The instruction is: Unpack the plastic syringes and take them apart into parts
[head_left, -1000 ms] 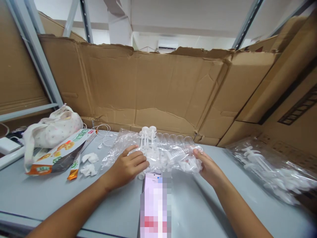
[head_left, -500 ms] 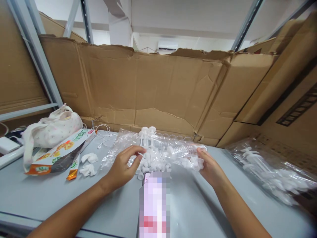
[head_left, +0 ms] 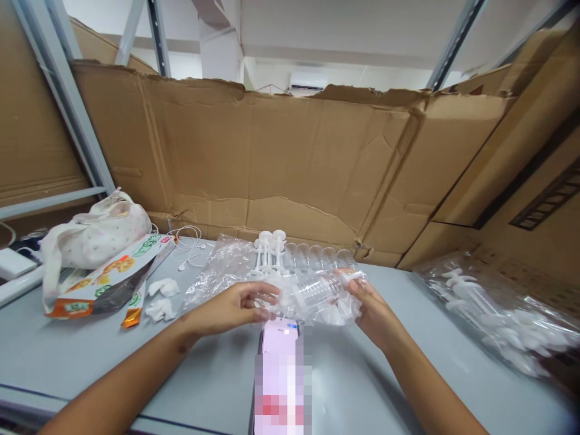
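Note:
A clear plastic bag [head_left: 312, 296] with a clear ribbed cylinder and white plastic parts in it is held up above the table. My right hand [head_left: 369, 305] is closed on its right end, fingers behind and thumb in front. At the bag's left end, my left hand [head_left: 242, 307] has its fingers and thumb curled on the plastic. Behind the bag stand white plungers [head_left: 270, 251] with round ends. Beside them a row of clear cylinders [head_left: 319, 257] lies on the table. Small white parts near my left fingers are mostly hidden.
A phone [head_left: 280, 338], partly blurred out, lies in front of the bag. To the left are crumpled tissues [head_left: 162, 299], a snack box [head_left: 113, 275], a cloth bag [head_left: 102, 232] and earphones [head_left: 193, 248]. Another filled plastic bag [head_left: 493, 320] lies at right. Cardboard [head_left: 272, 151] walls the back.
My right hand has brought the bag left and nearer to me, uncovering the row of cylinders. My left hand has moved slightly right and down, onto the bag's left end.

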Demonstrator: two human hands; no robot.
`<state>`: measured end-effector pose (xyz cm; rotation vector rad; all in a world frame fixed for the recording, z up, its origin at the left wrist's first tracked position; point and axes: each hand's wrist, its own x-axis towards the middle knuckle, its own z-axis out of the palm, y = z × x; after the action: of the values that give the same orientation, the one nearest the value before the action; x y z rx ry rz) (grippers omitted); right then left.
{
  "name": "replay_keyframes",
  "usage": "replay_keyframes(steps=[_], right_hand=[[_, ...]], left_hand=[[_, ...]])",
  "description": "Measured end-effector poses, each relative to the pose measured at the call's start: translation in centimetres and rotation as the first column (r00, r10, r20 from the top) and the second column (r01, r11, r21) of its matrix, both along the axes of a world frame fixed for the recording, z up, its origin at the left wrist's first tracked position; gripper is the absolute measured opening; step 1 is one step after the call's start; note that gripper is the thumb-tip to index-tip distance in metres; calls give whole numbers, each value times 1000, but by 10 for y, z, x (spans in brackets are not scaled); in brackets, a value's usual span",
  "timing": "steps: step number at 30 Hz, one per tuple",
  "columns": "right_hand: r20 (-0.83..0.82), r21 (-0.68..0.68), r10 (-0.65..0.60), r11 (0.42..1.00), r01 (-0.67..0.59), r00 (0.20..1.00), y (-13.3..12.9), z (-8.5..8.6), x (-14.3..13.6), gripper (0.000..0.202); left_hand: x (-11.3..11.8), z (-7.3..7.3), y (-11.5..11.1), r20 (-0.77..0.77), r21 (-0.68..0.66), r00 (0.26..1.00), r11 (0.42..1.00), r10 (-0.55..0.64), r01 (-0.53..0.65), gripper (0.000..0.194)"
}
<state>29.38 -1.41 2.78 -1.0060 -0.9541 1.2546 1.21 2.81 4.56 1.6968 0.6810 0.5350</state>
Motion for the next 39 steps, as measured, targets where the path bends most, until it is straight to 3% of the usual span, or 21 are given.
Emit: replay_keyframes(steps=[5,9,15,19,21,23,27,31,34,39], right_hand=[[55,-17,33,999,-32,998,-3,3,-2,38],[83,-4,72,997,-72,994,-2,6,3,41],[52,15,-68,998,67,996,5,9,15,40],[-36,69,-184,980,186,982,14,4,27,35],[-70,84,-239,966,244,969,18,0,32,37],[-85,81,-267,958,274,960,20,-2,35,38],[-105,45,-264,962,269,959,20,-3,33,37],[-137,34,-252,965,259,958,19,-2,31,36],[-138,36,-252,965,259,958,19,-2,32,35],[-101,48,-242,968,248,965,18,-1,31,36]], left_hand=[[2,-1,0,-10,11,998,998,55,-55,42],[-2,6,5,73,95,964,961,254,-260,28],[-26,27,8,227,305,836,779,499,-548,26],[-51,21,9,273,500,748,576,604,-647,27],[-63,9,13,247,649,729,449,639,-614,27],[-71,-4,18,149,775,736,384,661,-502,28],[-74,-25,22,-139,869,736,438,663,-230,36],[-64,-31,16,-334,871,654,488,679,-62,34],[-59,-30,12,-369,876,615,482,697,-20,28],[-47,-22,8,-273,897,682,436,679,-75,27]])
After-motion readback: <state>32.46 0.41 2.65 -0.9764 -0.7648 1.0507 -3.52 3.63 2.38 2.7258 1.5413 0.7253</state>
